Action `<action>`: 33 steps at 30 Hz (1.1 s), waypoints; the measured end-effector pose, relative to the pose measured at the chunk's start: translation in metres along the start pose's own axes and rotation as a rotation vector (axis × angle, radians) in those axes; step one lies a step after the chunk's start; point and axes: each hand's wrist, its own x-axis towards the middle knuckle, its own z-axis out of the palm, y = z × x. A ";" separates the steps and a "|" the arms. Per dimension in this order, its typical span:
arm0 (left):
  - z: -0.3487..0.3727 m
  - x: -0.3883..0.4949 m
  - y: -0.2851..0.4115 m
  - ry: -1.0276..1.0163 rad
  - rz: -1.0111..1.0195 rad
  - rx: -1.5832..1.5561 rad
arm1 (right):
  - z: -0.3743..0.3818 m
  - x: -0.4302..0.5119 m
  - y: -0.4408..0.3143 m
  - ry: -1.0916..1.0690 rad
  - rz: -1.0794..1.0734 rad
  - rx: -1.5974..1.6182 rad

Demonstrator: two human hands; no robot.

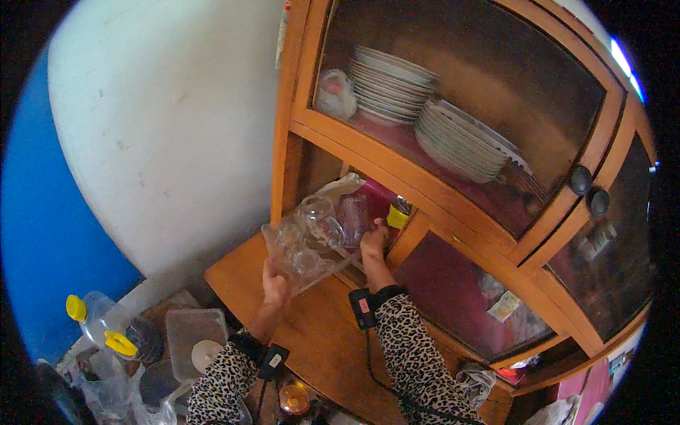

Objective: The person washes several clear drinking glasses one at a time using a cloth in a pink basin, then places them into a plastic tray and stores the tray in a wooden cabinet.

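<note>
A clear tray (319,277) bearing several pieces of glassware is tilted at the opening of the wooden cabinet's lower compartment. My left hand (277,282) grips its near left side. At its right end, my right hand (374,243) is closed on the edge, with part of the grip hidden. On the tray are a clear glass jug or mug (321,218), a ribbed tumbler (353,218) close to my right fingers, and smaller glass cups (307,261). Their outlines blur together.
Stacked plates (390,87) and bowls (459,143) sit behind the upper glass door (531,79). A yellow-labelled container (398,213) stands inside the compartment. Below left are a plastic bottle (101,319) with a yellow cap and a translucent container (183,337). A cloth (475,383) lies on the right.
</note>
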 end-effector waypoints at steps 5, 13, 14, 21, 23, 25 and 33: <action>0.016 0.008 0.013 0.049 0.054 0.105 | -0.014 -0.003 -0.023 -0.043 0.081 -0.051; 0.050 0.004 0.038 0.200 -0.073 0.039 | -0.043 -0.040 -0.051 -0.009 -0.187 -0.016; 0.052 0.005 0.039 0.213 -0.068 0.009 | -0.047 -0.043 -0.055 -0.029 -0.203 0.040; 0.040 0.025 0.009 0.168 0.061 0.029 | -0.059 -0.037 -0.100 -0.069 -0.241 0.162; 0.028 0.029 0.004 0.141 0.109 0.043 | -0.049 -0.021 -0.117 -0.120 -0.251 -0.024; 0.024 0.027 0.001 0.128 0.014 0.049 | -0.040 -0.008 -0.123 -0.091 -0.339 -0.095; 0.040 0.009 0.028 0.152 -0.258 0.249 | -0.038 0.009 -0.105 -0.236 -0.376 -0.371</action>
